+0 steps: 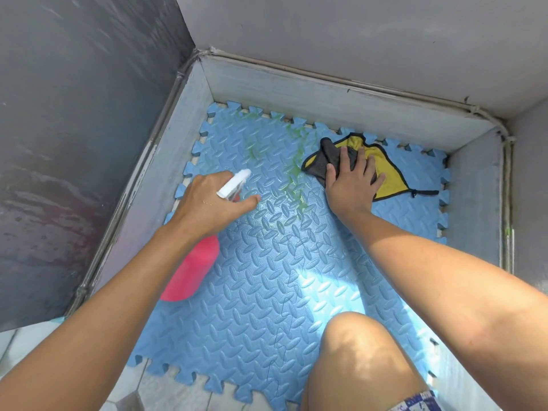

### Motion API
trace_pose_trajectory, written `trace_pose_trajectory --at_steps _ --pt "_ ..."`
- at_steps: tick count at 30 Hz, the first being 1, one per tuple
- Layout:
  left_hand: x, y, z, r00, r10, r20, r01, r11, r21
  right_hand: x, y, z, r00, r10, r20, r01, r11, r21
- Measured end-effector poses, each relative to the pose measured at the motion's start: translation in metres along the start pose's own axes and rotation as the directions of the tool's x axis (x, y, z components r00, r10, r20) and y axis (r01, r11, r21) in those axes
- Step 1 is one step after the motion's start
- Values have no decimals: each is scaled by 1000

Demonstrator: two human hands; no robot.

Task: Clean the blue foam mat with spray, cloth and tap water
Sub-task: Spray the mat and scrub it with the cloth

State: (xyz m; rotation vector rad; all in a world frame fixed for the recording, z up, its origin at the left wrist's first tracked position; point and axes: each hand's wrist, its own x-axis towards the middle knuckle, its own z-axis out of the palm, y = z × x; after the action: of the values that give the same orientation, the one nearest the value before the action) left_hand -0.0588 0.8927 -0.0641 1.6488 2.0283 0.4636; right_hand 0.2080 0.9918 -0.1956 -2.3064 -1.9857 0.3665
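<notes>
Grey walls (326, 96) box in the blue foam mat (267, 292), green streaks (293, 170) near its far edge. Curled fingers of the left hand (207, 206) grip a pink spray bottle (192, 271), contents unseen. The right hand (353, 185) presses flat-fingered on the cloth (388, 173) near the mat's far-right corner.

One foam mat (267, 292), one spray bottle (192, 271), one cloth (388, 173)

Blue foam mat (267, 292), embossed tread pattern, wet sheen; soft yellow-and-grey microfibre cloth (385, 173); glossy red plastic spray bottle (192, 271); matt grey walls (326, 96).
</notes>
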Motion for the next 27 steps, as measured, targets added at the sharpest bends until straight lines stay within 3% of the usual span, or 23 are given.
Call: trace_pose_trajectory --at_steps 5,10,17,23,27 --pt "-24 -9 9 992 -27 126 8 989 146 0 0 -1 1000 -2 7 2 1000 5" --pt "-43 -29 6 983 -4 184 -7 998 63 0 1 -2 1000 -7 23 7 1000 15" --pt "-82 -37 7 990 -89 108 72 987 146 -1 1 -4 999 -5 48 4 1000 24" --pt "-86 -50 -14 928 -345 -143 358 931 78 0 4 -6 997 -23 73 21 999 34" --pt "-86 -55 -18 936 -323 -142 335 940 68 -4 14 -9 990 -96 102 96 995 13"
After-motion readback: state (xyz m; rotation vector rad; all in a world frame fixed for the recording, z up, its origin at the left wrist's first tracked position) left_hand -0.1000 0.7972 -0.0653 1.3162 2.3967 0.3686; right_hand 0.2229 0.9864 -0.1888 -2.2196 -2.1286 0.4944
